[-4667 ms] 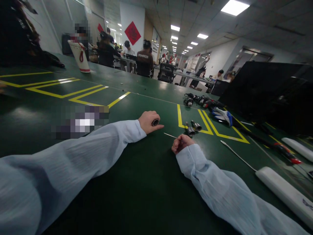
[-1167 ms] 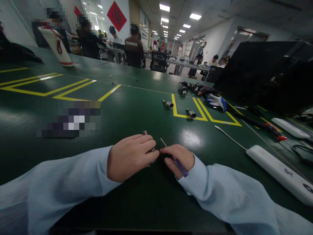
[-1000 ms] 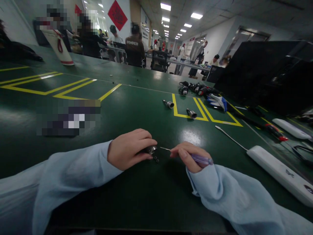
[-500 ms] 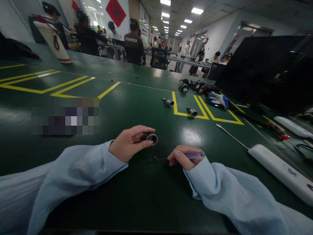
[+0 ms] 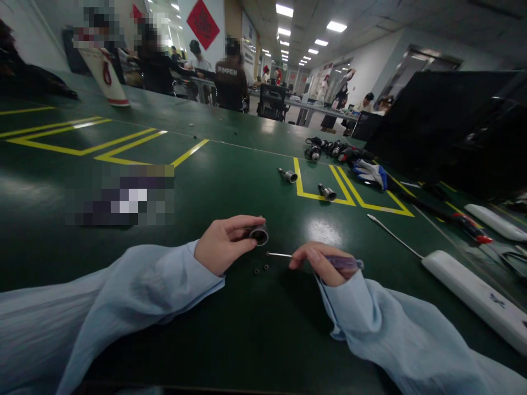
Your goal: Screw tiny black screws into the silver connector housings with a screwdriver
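My left hand pinches a small dark metal cylinder just above the green table, its open end facing right. My right hand grips a slim screwdriver with a purple handle; its thin shaft points left toward the cylinder, tip a short gap below it. Two tiny dark screws lie on the table between my hands. Both arms wear pale blue sleeves.
Two more metal cylinders lie by a yellow-taped box. Farther back are dark parts and a blue-white glove. A long white tool and a red-handled tool lie right. People sit at tables behind.
Over the last second my left hand lifted the cylinder off the table, leaving two small screws there. The screwdriver dipped toward them, then rose to point at the cylinder.
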A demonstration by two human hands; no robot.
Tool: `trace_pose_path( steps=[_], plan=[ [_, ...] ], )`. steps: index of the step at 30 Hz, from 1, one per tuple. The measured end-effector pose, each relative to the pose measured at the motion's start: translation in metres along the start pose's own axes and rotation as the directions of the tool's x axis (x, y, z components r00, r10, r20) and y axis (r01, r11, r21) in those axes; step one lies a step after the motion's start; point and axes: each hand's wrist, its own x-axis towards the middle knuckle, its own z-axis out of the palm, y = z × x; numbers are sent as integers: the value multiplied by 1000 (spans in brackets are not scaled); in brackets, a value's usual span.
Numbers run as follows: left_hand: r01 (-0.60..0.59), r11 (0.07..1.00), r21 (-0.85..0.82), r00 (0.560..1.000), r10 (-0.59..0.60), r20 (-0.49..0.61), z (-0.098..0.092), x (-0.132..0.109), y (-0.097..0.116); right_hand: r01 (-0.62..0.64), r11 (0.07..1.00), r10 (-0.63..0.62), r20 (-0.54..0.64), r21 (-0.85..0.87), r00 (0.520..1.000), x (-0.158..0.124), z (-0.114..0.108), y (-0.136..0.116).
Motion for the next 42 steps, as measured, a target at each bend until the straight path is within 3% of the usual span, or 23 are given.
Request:
trace_pose_path(
  steps=[4,8,16,22,28,35,39,42],
  plan=[
    [8,1000,12,1000,-8,-5,3,-2,1,192,963,-197,-8,-190,980,-2,1,1],
    [-9,1000,13,1000,9,-11,7,-4,2,342,878,-333,85,-336,939,-4,6,2],
    [-23,999,27,997,25,-72,13,-5,4,507,707,-407,303,-493,862,-1,8,-9],
    [6,1000,25,997,-4,-77,14,-6,5,527,673,-409,332,-519,850,-2,11,-10],
    [30,997,69,995,-23,-93,15,-6,6,517,741,-421,304,-428,855,-1,10,-7],
    [-18,997,74,996,24,-80,16,-6,5,378,861,-348,147,-340,926,-2,10,7],
    [-21,993,113,997,30,-72,16,-7,5,239,916,-217,103,-321,971,-2,9,7],
    [-13,991,131,997,22,-70,16,-7,4,204,933,-182,100,-297,978,-2,9,4]
  ],
)
